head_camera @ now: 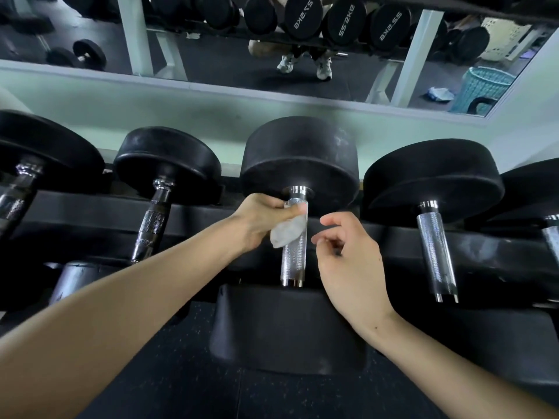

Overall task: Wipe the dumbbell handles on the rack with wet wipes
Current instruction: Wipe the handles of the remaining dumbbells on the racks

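Observation:
A black dumbbell lies on the rack in front of me, its knurled chrome handle pointing toward me. My left hand grips a crumpled white wet wipe and presses it against the upper part of that handle, just below the far weight head. My right hand hovers just right of the handle, fingers loosely curled, holding nothing. The handle's lower half is bare and shiny.
More dumbbells lie on the rack on both sides, with chrome handles at the left and the right. A wall mirror behind reflects the rack, a turquoise basket and a person's shoes. Speckled black floor lies below.

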A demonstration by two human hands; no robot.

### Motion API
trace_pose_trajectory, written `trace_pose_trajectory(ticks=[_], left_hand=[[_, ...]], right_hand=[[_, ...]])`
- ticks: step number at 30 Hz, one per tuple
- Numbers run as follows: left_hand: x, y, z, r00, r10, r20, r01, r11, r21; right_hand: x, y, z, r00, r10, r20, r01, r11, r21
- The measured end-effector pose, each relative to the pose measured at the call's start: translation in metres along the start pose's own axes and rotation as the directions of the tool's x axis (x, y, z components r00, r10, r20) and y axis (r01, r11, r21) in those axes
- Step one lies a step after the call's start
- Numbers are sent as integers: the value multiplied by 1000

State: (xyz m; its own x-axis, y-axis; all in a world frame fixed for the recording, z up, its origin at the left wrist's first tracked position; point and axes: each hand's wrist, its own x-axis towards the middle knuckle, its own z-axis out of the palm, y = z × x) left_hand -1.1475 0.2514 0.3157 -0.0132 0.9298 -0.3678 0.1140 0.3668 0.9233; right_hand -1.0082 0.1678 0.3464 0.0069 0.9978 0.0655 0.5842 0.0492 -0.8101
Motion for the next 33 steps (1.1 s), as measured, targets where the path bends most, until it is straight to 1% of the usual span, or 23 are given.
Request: trace_pose_trajectory(ticks=[3,5,7,9,10,12,13,15,18,20,22,23,25,26,28,29,31,32,33], left_hand=[[6,4,6,998,14,-68,-17,999,-48],[2,3,8,997,43,-63,-43,999,0],[-5,-1,7,997,68,-30,-64,993,98],[-17,-8,1,996,83,38,-90,969,229],[-24,-11,-3,993,77,91,-102,947,304],[-40,-16,-10,985,5,171,-85,879,468],[-46,-16,-11,984,-33,176,-65,850,523],[-52,-14,-12,988,-64,143,-27,827,562],[-57,-9,-11,998,-44,51,11,850,526],[-64,0,-13,1000,-7,-19,15,876,481],[-72,14,-16,993,65,-97,-24,928,371],[-77,23,-17,990,96,-108,-62,957,282],[-88,42,-13,988,132,-86,-122,987,107],[-92,50,-9,987,148,-68,-144,988,55],[-98,62,2,982,183,-41,-181,983,37],[-100,66,8,979,202,-33,-200,979,47],[-104,75,23,973,231,-27,-228,971,72],[-106,78,31,970,241,-20,-239,968,72],[-106,81,40,968,253,-9,-252,966,58]], right_hand=[[2,0,0,1000,-9,3,9,1000,-16],[2,0,1,1000,-11,4,11,1000,-23],[2,1,2,1000,-20,-9,19,1000,-25],[2,1,2,1000,-24,-16,23,999,-31],[2,1,1,1000,-20,-14,20,999,-32],[2,0,0,1000,-6,-13,5,1000,-31],[2,0,0,1000,0,-22,-1,1000,-29],[0,-1,-1,998,5,-55,-6,1000,-18],[-1,-1,-1,994,14,-106,-11,1000,30],[0,0,-2,992,40,-117,-29,995,92],[2,2,-2,987,97,-125,-71,978,197],[4,3,-2,984,128,-123,-90,958,270],[7,2,-6,981,155,-115,-90,896,434],[9,2,-12,980,156,-120,-76,862,501],[10,0,-32,983,156,-94,-66,786,614],[10,0,-44,986,156,-51,-84,746,660],[10,2,-67,988,147,49,-140,713,687],[9,7,-77,990,111,85,-140,727,672],[8,11,-87,994,45,105,-102,757,645]])
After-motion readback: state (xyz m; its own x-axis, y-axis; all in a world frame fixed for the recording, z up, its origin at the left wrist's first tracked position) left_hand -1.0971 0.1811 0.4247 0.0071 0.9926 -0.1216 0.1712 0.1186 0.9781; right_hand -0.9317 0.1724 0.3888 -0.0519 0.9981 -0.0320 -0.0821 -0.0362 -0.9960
